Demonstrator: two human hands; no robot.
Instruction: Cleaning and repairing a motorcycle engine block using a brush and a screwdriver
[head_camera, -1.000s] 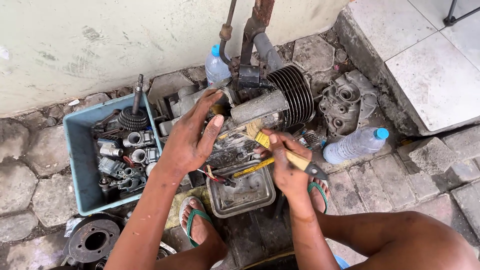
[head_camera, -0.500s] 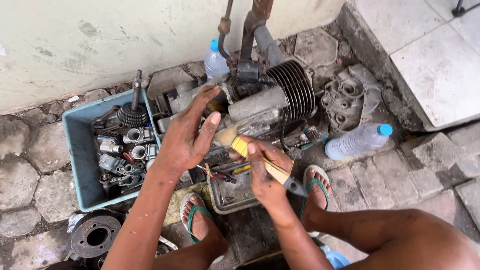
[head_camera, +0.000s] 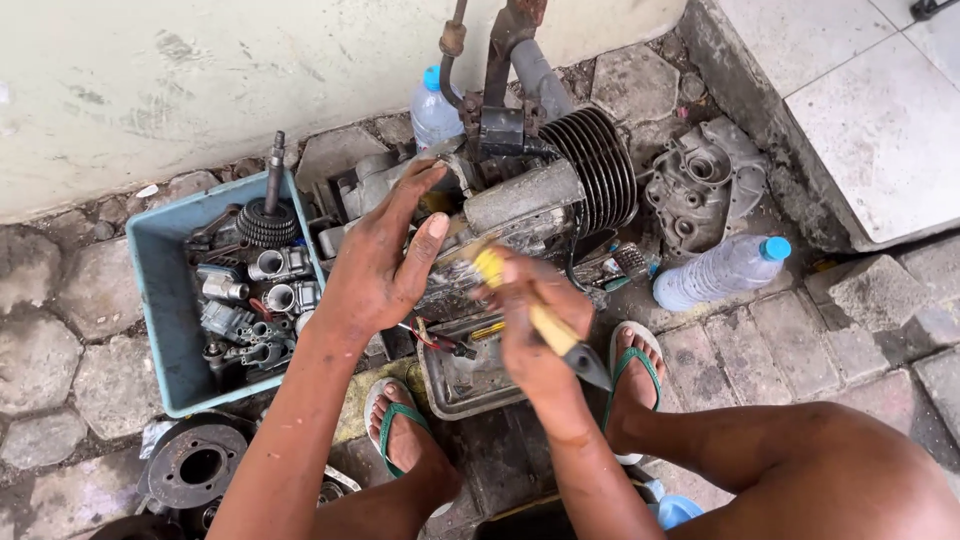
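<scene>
Over a stripped engine (head_camera: 520, 215) on the paving, two bare hands at work.

From the head view, the left hand (head_camera: 385, 265) lies spread, fingers apart, flat on the engine's greasy casing and closed around nothing. Just right of it, the right hand (head_camera: 535, 330) is clenched round a brush (head_camera: 545, 325) with a yellow handle, its blurred tip at the casing. The engine looks grimy, with dark cooling fins beyond the right hand. Below both hands sits a metal tray (head_camera: 470, 385). Left of the left hand stands a blue tub (head_camera: 155, 300) of gears and parts; a plastic bottle (head_camera: 715, 272) lies right.
</scene>
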